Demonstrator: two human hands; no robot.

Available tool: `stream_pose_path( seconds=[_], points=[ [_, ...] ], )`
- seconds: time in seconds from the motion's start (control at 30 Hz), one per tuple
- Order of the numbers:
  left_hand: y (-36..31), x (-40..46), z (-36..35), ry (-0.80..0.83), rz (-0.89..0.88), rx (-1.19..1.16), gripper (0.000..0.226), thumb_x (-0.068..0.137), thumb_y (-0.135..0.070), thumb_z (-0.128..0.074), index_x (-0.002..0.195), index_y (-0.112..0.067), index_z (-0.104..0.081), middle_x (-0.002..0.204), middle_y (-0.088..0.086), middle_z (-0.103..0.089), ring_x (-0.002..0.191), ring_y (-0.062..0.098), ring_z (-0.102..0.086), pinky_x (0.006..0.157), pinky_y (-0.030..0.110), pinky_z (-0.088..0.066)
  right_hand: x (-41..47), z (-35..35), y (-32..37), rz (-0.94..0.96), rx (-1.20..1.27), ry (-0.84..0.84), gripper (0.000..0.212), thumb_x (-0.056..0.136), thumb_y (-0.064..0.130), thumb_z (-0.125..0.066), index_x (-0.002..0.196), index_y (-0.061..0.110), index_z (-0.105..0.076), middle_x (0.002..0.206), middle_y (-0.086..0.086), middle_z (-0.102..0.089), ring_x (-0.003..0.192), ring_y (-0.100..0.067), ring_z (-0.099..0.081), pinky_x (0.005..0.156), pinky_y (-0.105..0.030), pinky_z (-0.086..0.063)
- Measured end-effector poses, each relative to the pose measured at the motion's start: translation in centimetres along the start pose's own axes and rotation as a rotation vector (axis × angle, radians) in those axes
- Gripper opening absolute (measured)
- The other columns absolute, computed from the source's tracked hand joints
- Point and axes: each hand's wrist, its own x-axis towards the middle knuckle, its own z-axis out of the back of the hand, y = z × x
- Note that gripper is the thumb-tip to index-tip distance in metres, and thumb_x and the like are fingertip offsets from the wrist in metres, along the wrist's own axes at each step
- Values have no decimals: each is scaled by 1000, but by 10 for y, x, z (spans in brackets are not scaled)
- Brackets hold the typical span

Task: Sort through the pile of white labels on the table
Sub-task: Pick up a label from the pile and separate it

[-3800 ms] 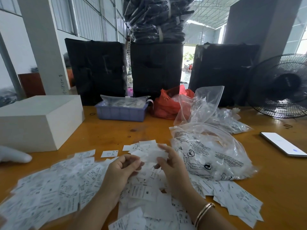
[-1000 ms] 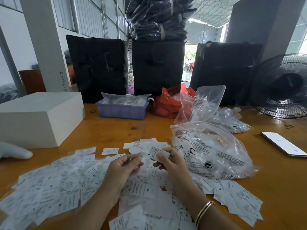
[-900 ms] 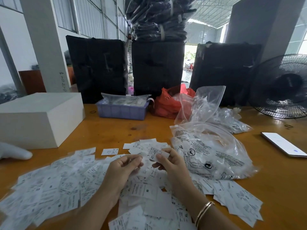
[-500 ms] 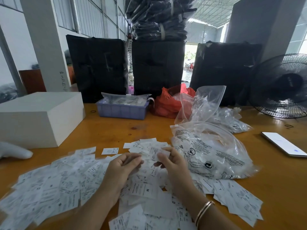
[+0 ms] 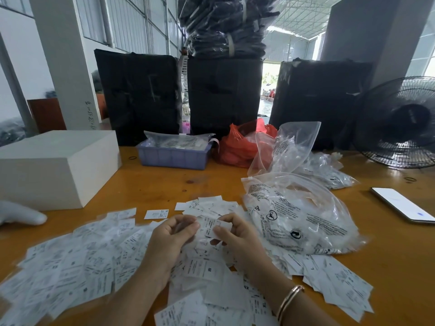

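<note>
In the head view, a single white label (image 5: 213,228) is being pinched between both hands just above the pile of white labels (image 5: 77,267), which is lying spread across the near part of the wooden bench (image 5: 400,262). The left hand (image 5: 170,241) is being held with its fingers curled and its fingertips on the label's left edge, while the right hand (image 5: 237,234) is gripping the right edge between thumb and fingers; a gold bangle (image 5: 288,302) is being worn on the right wrist. A clear printed plastic bag (image 5: 299,215) holding more labels is lying just right of the hands, touching the pile. Farther back, a lavender tray (image 5: 173,157), a red plastic bag (image 5: 237,149) and a white box (image 5: 54,165) are resting on the bench. A phone (image 5: 402,204) is lying at the right, and a black fan (image 5: 402,121) is standing behind it.
</note>
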Motion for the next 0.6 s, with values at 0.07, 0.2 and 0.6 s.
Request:
stream_pose_path(
  seconds=[0.07,0.2,0.6],
  points=[
    [0,0,0,-4,-5,1,19,67,-26,-76,85,-22,-72,85,-10,-74,87,16,-68,70,25,-52,-1,-1,1,-8,-8,-6,6,91,15,-62,95,11,-59,84,-12,-71,81,-32,-65,71,-51,-49],
    [0,0,0,-13,-21,4,14,75,-20,-74,89,-23,-71,86,-10,-74,86,15,-69,71,25,-52,-3,-1,3,-35,-14,4,8,91,15,-61,97,10,-59,87,-16,-71,77,-33,-62,73,-59,-50],
    [5,-1,1,19,-120,174,16,81,-18,-72,92,-30,-69,83,-19,-70,80,-1,-66,60,12,-52,0,1,-1,18,43,-22,4,92,11,-59,96,12,-60,76,-3,-70,69,-15,-67,56,-29,-53]
  ],
)
